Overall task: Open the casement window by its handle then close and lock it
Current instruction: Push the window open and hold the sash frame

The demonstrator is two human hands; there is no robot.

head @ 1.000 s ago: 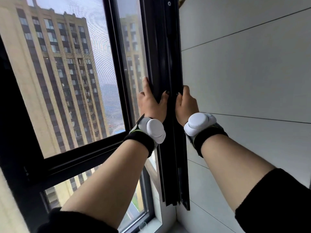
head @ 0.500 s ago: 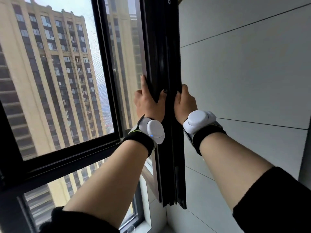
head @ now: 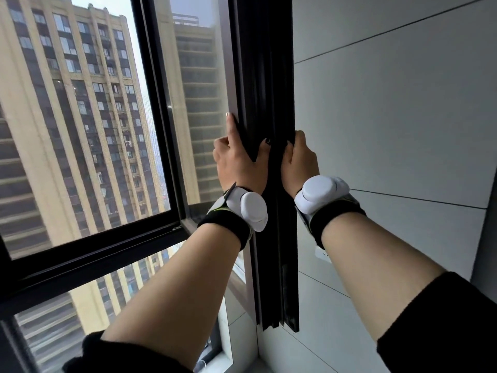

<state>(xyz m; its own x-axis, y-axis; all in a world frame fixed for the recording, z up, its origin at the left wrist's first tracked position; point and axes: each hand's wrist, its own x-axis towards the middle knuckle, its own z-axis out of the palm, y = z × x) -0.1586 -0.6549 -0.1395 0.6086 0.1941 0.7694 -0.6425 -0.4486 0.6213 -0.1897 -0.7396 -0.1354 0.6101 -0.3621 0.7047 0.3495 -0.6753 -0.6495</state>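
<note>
Both hands are on the black window sash (head: 265,103), which stands swung inward with its edge turned toward the camera, running from the top of the view down to just above the sill. The left hand (head: 238,162) is wrapped around the sash's left side: index finger stretched straight up along the frame, thumb hooked over the front edge, remaining fingers curled behind, so it is gripping the sash. The right hand (head: 300,164) is clamped on the sash's right side at about the same height, fingers folded over the edge and out of sight, thumb on the front. The two thumbs nearly meet across the dark profile. No handle can be made out; if there is one, the hands or the frame hide it.

Each wrist carries a black band with a white rounded device: the left band (head: 246,208) sits just beside the sash edge, the right band (head: 322,195) sits between the sash and the grey tiled wall (head: 398,117). Black sleeves are pushed up on both forearms at the bottom of the view.

The sash glass (head: 199,103) to the left of the hands shows a dim tower reflection or see-through view. Further left is the fixed window pane (head: 80,117) in a black frame, with a tall beige apartment building (head: 53,90) outside. A lower pane sits beneath the horizontal bar. The sill (head: 226,356) is white, at the bottom centre, meeting the wall corner.
</note>
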